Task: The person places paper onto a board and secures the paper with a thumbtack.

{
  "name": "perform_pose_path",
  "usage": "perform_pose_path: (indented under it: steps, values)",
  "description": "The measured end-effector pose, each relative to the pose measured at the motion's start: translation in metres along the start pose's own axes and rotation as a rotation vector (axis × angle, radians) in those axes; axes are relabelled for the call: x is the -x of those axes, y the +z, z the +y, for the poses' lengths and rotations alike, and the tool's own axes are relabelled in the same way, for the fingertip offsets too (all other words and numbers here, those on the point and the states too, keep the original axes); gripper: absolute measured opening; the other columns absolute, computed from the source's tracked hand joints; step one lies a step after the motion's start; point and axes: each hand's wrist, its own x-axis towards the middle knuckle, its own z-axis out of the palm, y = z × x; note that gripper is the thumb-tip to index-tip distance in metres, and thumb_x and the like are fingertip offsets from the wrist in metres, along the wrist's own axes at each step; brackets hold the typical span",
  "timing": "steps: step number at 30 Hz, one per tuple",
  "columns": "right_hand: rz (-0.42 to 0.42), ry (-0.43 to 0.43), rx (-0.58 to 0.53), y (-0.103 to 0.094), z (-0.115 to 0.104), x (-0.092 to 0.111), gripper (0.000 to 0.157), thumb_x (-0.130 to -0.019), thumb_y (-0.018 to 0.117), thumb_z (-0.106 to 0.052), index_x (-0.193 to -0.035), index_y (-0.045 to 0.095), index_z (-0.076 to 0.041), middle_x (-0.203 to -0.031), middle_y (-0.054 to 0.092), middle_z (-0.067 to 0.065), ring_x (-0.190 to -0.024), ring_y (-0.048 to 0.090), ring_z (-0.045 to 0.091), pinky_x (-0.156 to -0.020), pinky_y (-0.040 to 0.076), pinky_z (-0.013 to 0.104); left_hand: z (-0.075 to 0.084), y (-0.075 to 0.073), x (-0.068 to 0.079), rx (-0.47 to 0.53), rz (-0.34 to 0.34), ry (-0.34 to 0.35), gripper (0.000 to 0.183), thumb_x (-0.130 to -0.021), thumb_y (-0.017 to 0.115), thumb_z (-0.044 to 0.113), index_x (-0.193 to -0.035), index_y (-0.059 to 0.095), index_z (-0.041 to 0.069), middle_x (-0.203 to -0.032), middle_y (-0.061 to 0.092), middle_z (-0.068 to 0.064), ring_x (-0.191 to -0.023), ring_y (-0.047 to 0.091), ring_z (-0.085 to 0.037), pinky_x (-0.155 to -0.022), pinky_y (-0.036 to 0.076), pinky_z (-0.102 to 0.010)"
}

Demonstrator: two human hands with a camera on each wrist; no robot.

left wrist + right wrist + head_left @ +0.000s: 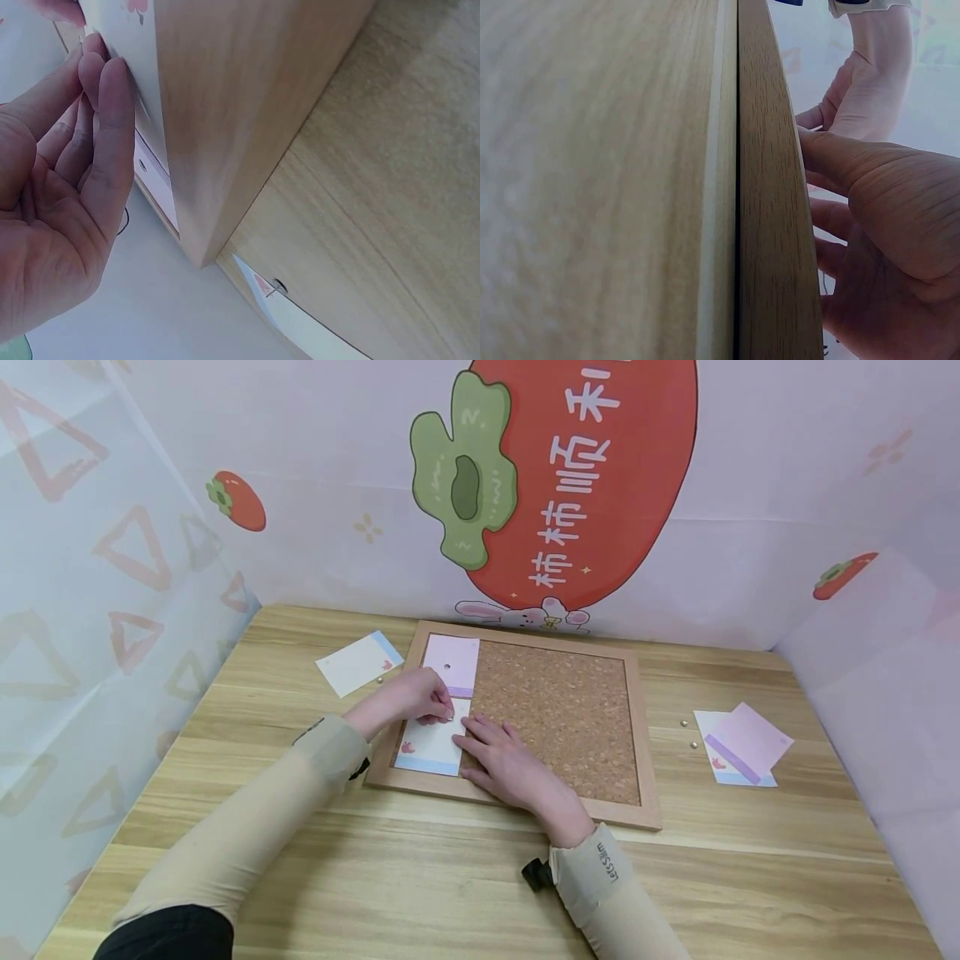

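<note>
A wood-framed cork board [555, 718] lies on the table. A pink card [457, 662], with a metal thumbtack [447, 667] in it, lies at its upper left. Below it is a white card [427, 747] with a blue band and a red fruit print. My left hand [420, 695] pinches a small thumbtack [450, 718] at the white card's upper part; fingers partly hide it. My right hand [510, 764] rests with fingers spread on the cork and the card's right edge. The left wrist view shows thumb and fingers [112, 97] meeting close to the card.
Left of the board lies another white card [360, 663], with a loose thumbtack [380, 681] nearby. To the right, a pink card [750, 739] overlaps a white card [708, 722]. Two thumbtacks [693, 745] lie beside them. A printed backdrop [337, 485] stands behind the table.
</note>
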Motion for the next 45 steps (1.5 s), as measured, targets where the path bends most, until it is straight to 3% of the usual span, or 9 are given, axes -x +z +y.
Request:
perform_pose_path:
  steps: [13, 28, 45]
  values:
    - [0.004, -0.005, -0.021, -0.0021, -0.0013, 0.0004, 0.051, -0.101, 0.058, -0.033, -0.148, 0.050, -0.013, -0.163, 0.033, 0.012, -0.153, 0.027, 0.032, -0.120, 0.025, 0.063, 0.0024, -0.0013, -0.0006, 0.034, -0.020, -0.034, 0.012, -0.094, 0.070, 0.017, -0.090, 0.075, 0.007, -0.078, 0.073, -0.004, -0.067, 0.065, -0.012, -0.065, 0.057, -0.024]
    - [-0.001, 0.008, -0.025, -0.0011, -0.0011, 0.0002, 0.051, -0.101, 0.058, -0.034, -0.148, 0.049, -0.014, -0.163, 0.033, 0.010, -0.154, 0.026, 0.031, -0.121, 0.024, 0.062, 0.0000, -0.0008, -0.0009, -0.018, 0.000, -0.020, 0.012, -0.093, 0.071, 0.018, -0.087, 0.075, 0.008, -0.077, 0.072, -0.001, -0.066, 0.062, -0.010, -0.060, 0.050, -0.019]
    - [-0.002, 0.011, -0.027, 0.0004, 0.0004, -0.0007, 0.052, -0.101, 0.058, -0.034, -0.148, 0.049, -0.014, -0.163, 0.033, 0.010, -0.154, 0.026, 0.030, -0.121, 0.023, 0.062, 0.0019, -0.0016, -0.0012, -0.064, 0.008, -0.048, 0.013, -0.093, 0.072, 0.022, -0.085, 0.075, 0.012, -0.074, 0.069, 0.000, -0.065, 0.056, -0.010, -0.060, 0.045, -0.021]
